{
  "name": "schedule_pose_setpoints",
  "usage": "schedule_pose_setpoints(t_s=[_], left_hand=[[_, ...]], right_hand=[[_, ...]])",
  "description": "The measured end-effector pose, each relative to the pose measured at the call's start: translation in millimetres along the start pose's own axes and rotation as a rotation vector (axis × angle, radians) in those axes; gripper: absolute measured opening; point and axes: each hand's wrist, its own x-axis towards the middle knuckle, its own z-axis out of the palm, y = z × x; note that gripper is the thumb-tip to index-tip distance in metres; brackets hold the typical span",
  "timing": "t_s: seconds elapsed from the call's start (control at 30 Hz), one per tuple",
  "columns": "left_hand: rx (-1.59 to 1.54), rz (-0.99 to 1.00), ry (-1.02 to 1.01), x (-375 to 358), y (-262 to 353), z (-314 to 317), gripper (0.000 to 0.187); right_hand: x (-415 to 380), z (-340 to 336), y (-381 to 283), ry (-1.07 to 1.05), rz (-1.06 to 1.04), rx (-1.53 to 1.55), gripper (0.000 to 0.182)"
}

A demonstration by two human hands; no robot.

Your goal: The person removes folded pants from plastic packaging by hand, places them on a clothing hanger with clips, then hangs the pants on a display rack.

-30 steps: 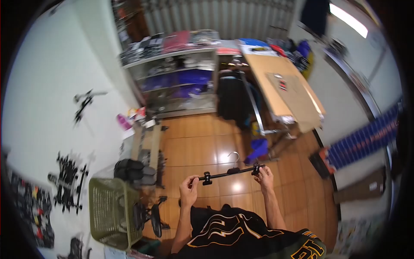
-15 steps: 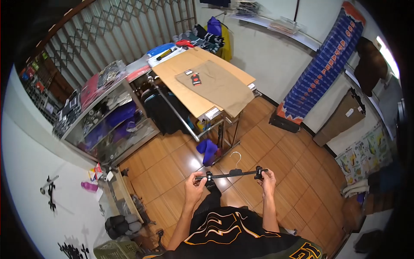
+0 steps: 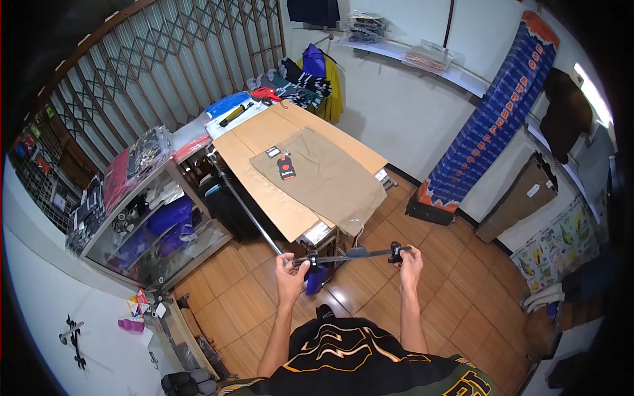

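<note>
A black clip hanger (image 3: 356,256) is stretched level between my two hands, in front of my chest. Its left end, by one black clip, is pinched in my left hand (image 3: 290,277). At the other end my right hand (image 3: 410,267) grips the bar beside the second clip. The hanger's hook rises toward the table's near edge. Just beyond it, folded khaki trousers (image 3: 330,175) lie flat on the wooden table (image 3: 231,142), their near end hanging slightly over the edge. A black tag (image 3: 286,167) with a red heart rests on the trousers.
A metal rail (image 3: 247,206) runs along the table's left side. Left of it stands a glass cabinet (image 3: 142,211) with packed clothes on top. A tall blue roll (image 3: 485,119) leans at the right wall, near hanging brown trousers (image 3: 518,198). Tiled floor (image 3: 436,290) lies below.
The table and khaki trousers now appear closer and lower in view. Both hands have lifted slightly with the hanger, which now overlaps the table's near edge.
</note>
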Motion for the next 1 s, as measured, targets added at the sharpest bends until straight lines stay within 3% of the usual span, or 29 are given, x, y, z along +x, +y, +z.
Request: schedule_pose_setpoints(t_s=[0.33,0.5,0.7,1.0], left_hand=[[-0.059,0.012,0.291,61.6,-18.1,2.7,0.042],[-0.057,0.038,0.449,87.0,-20.5,8.0,0.042],[-0.076,0.144,0.596,145.8,-20.0,11.2,0.025],[-0.150,-0.018,0.792,255.2,-18.9,24.4,0.027]], right_hand=[[59.8,73.9,-0.1,-0.076,-0.004,0.021,0.033],[108.2,122.7,-12.1,-0.214,-0.036,-0.025,0.033],[191.7,191.8,-26.7,-0.364,-0.076,-0.050,0.032],[312.1,300.0,-10.6,-0.635,-0.034,-0.069,0.033]])
